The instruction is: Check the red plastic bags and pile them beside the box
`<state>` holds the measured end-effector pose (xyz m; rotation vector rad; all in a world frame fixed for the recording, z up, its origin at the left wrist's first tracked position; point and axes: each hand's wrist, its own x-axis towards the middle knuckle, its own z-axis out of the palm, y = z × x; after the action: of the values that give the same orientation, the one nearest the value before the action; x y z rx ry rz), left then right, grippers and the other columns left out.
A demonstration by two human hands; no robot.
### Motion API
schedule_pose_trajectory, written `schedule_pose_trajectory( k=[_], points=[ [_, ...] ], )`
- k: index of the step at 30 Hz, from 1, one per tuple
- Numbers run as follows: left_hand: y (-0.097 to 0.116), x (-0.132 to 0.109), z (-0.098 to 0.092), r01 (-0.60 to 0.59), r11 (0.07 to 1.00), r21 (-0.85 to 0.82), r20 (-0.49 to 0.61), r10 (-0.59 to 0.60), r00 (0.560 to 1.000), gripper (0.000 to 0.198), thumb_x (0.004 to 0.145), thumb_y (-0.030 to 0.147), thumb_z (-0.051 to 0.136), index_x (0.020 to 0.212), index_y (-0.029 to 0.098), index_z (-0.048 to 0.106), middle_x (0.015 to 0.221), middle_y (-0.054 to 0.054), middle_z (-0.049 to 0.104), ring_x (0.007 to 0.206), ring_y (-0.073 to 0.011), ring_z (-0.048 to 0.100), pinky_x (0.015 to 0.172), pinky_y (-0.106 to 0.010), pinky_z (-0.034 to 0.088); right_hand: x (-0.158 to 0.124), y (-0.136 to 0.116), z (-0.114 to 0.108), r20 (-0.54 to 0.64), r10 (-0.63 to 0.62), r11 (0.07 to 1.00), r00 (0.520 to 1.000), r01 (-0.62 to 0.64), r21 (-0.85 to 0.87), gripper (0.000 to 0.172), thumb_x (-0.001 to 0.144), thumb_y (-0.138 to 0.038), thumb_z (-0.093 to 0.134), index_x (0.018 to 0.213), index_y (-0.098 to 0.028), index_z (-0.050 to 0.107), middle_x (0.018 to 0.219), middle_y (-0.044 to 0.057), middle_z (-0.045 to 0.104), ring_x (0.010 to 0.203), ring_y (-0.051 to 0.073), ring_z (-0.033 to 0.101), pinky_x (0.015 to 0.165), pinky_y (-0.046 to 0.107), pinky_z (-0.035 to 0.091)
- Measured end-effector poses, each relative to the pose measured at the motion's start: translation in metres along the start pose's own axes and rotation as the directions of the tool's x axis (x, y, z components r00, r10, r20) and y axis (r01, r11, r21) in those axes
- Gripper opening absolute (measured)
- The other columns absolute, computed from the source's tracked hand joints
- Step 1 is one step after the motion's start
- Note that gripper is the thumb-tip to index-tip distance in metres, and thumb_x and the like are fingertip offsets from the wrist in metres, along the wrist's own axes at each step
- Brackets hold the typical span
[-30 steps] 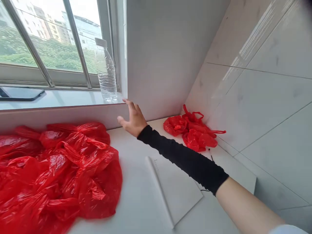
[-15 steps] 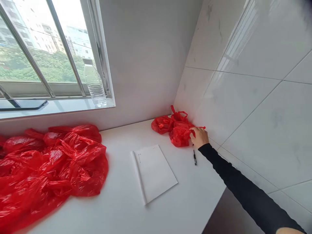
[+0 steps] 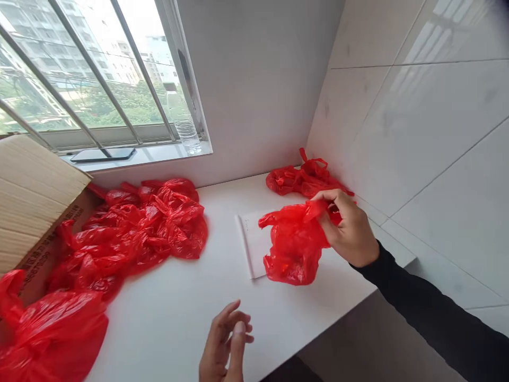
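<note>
My right hand (image 3: pixel 348 228) pinches a red plastic bag (image 3: pixel 294 246) by its top. The bag hangs above the white table and covers most of a white notebook (image 3: pixel 250 244). Something small seems to be inside, but the red film hides what it is. Low in the middle, my left hand (image 3: pixel 226 345) is raised over the table's near part, fingers apart and curled, holding nothing. More red bags (image 3: pixel 302 180) lie in the far right corner, behind my right hand.
A big heap of red plastic bags (image 3: pixel 159 228) covers the table's left side, beside an open cardboard box (image 3: pixel 40 196). On the windowsill are a water bottle (image 3: pixel 183 124) and a dark flat device (image 3: pixel 103 154). A tiled wall (image 3: pixel 437 159) bounds the right.
My right hand has lifted a red bag from the corner pile and brought it nearer, over the notebook. My left hand has come into view. The view has shifted left, showing the box.
</note>
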<state>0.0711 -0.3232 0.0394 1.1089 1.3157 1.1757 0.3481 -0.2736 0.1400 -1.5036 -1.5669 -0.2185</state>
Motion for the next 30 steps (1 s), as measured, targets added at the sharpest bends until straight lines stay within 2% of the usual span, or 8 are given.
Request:
schedule_pose_trajectory(
  k=[3,5,10,15,18,21,25,30],
  points=[
    [0.008,-0.007,0.012,-0.031,0.997,0.065,0.010,0.031,0.999,0.046,0.088,0.047,0.066,0.128,0.026,0.058,0.110,-0.007,0.068,0.095,-0.0221,0.067,0.075,-0.032,0.058,-0.035,-0.048,0.002,0.179,-0.123,0.972,0.976,0.082,0.220,0.018,0.096,-0.016,0.053,0.109,-0.027,0.057,0.105,0.003,0.068,0.096,0.021,0.062,0.083,0.037,0.051],
    [0.006,-0.002,0.003,-0.019,0.989,0.148,-0.003,0.020,1.000,0.040,0.084,0.047,0.070,0.115,0.022,0.065,0.108,-0.008,0.068,0.094,-0.0241,0.067,0.074,-0.033,0.057,-0.061,-0.071,0.002,0.323,-0.236,0.925,0.917,0.110,0.363,0.024,0.094,-0.010,0.053,0.112,-0.027,0.057,0.106,0.002,0.069,0.097,0.019,0.062,0.084,0.034,0.052],
    [-0.008,0.013,-0.047,0.045,0.976,0.214,-0.115,-0.021,0.993,0.035,0.085,0.052,0.066,0.092,0.018,0.064,0.084,-0.004,0.067,0.070,-0.0193,0.064,0.061,-0.029,0.052,-0.100,-0.082,-0.009,0.622,-0.458,0.838,0.636,0.075,0.540,0.035,0.097,-0.030,0.062,0.131,-0.032,0.056,0.127,0.001,0.067,0.107,0.019,0.066,0.089,0.030,0.056],
    [-0.008,0.002,-0.063,-0.039,0.955,0.295,-0.040,0.053,0.998,0.045,0.086,0.049,0.067,0.123,0.025,0.061,0.116,-0.007,0.067,0.112,-0.0267,0.062,0.092,-0.036,0.051,-0.097,-0.054,-0.016,0.596,-0.137,0.851,0.791,-0.214,0.480,0.033,0.101,-0.022,0.049,0.132,-0.032,0.053,0.125,0.005,0.064,0.119,0.019,0.060,0.100,0.032,0.051],
    [-0.006,-0.010,-0.047,-0.195,0.925,0.325,0.181,0.142,0.973,0.054,0.092,0.039,0.063,0.143,0.033,0.047,0.147,-0.007,0.052,0.135,-0.0276,0.048,0.109,-0.042,0.042,-0.100,-0.046,-0.007,0.715,-0.046,0.876,0.697,-0.316,0.365,0.044,0.093,-0.037,0.064,0.135,-0.029,0.054,0.129,0.008,0.063,0.120,0.025,0.059,0.103,0.040,0.049],
    [-0.005,-0.010,-0.033,-0.244,0.922,0.301,0.269,0.163,0.949,0.050,0.091,0.035,0.064,0.139,0.032,0.052,0.141,-0.007,0.058,0.129,-0.0273,0.054,0.105,-0.040,0.046,-0.102,-0.050,0.002,0.805,-0.045,0.855,0.591,-0.394,0.337,0.038,0.089,-0.040,0.068,0.122,-0.023,0.063,0.112,0.007,0.071,0.102,0.024,0.065,0.093,0.038,0.052],
    [0.001,0.007,-0.043,-0.166,0.938,0.304,0.142,0.128,0.982,0.024,0.092,0.043,0.062,0.102,0.023,0.069,0.102,-0.006,0.072,0.092,-0.0225,0.067,0.080,-0.032,0.053,-0.087,-0.050,-0.003,0.793,0.108,0.741,0.599,-0.580,0.338,0.025,0.097,-0.043,0.056,0.105,-0.022,0.068,0.095,0.003,0.070,0.084,0.019,0.065,0.076,0.029,0.051],
    [0.019,0.024,-0.067,-0.110,0.922,0.371,-0.073,0.147,0.987,0.031,0.092,0.046,0.061,0.113,0.024,0.066,0.095,-0.003,0.069,0.081,-0.0178,0.062,0.075,-0.029,0.051,-0.067,-0.036,-0.004,0.744,0.239,0.670,0.623,-0.661,0.338,0.035,0.101,-0.050,0.048,0.091,-0.022,0.067,0.081,0.000,0.065,0.073,0.016,0.058,0.065,0.027,0.046]
  ],
)
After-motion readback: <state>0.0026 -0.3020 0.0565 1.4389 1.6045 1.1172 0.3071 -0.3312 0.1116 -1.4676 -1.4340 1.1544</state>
